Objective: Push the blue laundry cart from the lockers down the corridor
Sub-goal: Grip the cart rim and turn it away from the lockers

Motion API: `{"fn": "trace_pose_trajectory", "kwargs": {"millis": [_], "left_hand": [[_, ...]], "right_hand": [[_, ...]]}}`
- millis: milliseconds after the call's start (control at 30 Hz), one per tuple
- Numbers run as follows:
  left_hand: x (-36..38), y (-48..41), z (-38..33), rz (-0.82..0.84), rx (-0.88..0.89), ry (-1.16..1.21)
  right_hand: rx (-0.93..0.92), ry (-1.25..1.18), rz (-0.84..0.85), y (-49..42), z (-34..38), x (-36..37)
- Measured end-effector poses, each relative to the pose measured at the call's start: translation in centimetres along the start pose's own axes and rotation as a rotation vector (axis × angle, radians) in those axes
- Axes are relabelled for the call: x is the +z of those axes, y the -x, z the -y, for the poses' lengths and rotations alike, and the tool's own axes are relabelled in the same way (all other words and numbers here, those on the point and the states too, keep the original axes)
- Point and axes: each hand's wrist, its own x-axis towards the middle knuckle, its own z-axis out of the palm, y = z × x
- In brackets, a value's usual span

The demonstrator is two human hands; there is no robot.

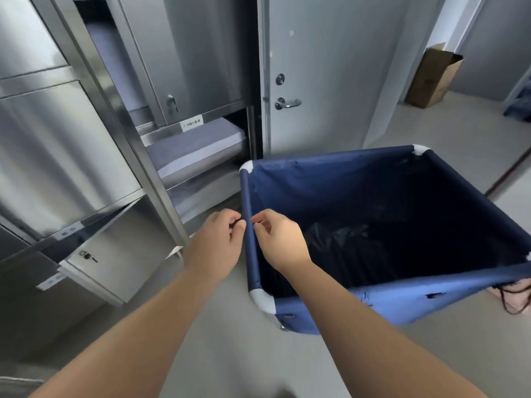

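Even cool light, slight blur, warped edges.

One blue laundry cart (330, 179) stood on the floor, and three of its white corner caps (263, 301) showed at the rim, a fourth barely visible at the right edge. Two bare hands were in view, a left hand (218, 242) and a right hand (280, 239). One dark bundle of fabric (336, 237) lay inside the cart. The steel lockers (66, 156) had two doors standing ajar, and two stacks of folded grey linen (195, 150) sat on their shelves. There was one grey door (330, 81) with one lever handle (287, 103), and one cardboard box (434, 77) stood farther off.
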Motion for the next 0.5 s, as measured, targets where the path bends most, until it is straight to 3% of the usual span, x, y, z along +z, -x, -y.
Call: {"fn": "trace_pose_trajectory", "kwargs": {"millis": [267,500], "left_hand": [[4.3,-7.2,3.4,0.091,0.025,-0.010],[8.5,-11.9,5.4,0.280,0.010,-0.106]], "right_hand": [[0.069,0.071,0.048,-5.5,-5.3,3.9],[0.246,0.175,0.161,-7.9,-8.9,6.3]]}}
